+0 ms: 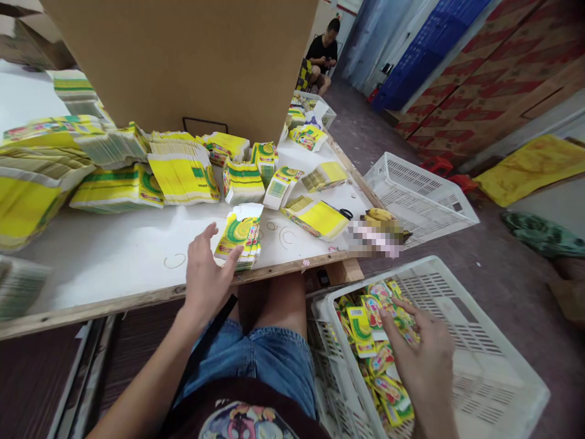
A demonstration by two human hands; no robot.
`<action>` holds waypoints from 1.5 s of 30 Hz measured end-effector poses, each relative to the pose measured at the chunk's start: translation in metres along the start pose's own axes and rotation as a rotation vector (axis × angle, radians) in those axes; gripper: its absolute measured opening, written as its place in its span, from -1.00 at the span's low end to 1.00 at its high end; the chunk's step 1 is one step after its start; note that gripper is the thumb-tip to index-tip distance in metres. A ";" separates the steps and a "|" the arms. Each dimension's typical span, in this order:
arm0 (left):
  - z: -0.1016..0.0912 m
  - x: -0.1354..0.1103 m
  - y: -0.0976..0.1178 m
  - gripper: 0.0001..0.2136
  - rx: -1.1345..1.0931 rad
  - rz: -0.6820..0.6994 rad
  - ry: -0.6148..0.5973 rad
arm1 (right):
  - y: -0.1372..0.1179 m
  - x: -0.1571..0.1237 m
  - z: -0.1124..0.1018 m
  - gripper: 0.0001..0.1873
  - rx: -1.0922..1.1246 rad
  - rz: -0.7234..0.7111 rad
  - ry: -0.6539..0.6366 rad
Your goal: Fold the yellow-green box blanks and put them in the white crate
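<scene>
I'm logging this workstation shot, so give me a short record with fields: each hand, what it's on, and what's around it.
left hand: open, touching small stack of packets at near edge of the table
right hand: open, spread over loose packets in near basket on the floor
on table: larger packet stacks, cardboard box, bananas
background: second basket, seated person

Glossy printed card packets point(240, 235) on a matt white tabletop point(114, 247); perforated white plastic crate point(479, 366)
</scene>
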State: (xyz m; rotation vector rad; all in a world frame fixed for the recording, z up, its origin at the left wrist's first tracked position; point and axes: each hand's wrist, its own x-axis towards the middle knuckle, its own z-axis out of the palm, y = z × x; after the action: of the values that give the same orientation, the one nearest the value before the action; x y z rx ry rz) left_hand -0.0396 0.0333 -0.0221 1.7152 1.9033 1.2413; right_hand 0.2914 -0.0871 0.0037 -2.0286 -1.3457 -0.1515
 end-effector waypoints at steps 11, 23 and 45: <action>-0.024 0.001 -0.005 -0.82 0.020 0.106 0.011 | -0.095 -0.024 0.054 -0.79 0.473 -0.078 -0.240; -0.011 -0.054 0.029 -0.78 -0.772 -0.011 -0.809 | -0.130 -0.035 0.061 -0.59 0.755 -0.065 -0.358; 0.015 -0.068 0.032 -0.54 -1.087 -0.408 -0.798 | -0.113 -0.052 0.066 -0.69 0.915 0.307 -0.412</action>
State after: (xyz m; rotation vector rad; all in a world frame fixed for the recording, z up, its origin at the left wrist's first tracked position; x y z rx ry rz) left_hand 0.0088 -0.0261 -0.0289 0.9131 0.7616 0.9083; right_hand 0.1541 -0.0618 -0.0158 -1.4541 -1.0126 0.9002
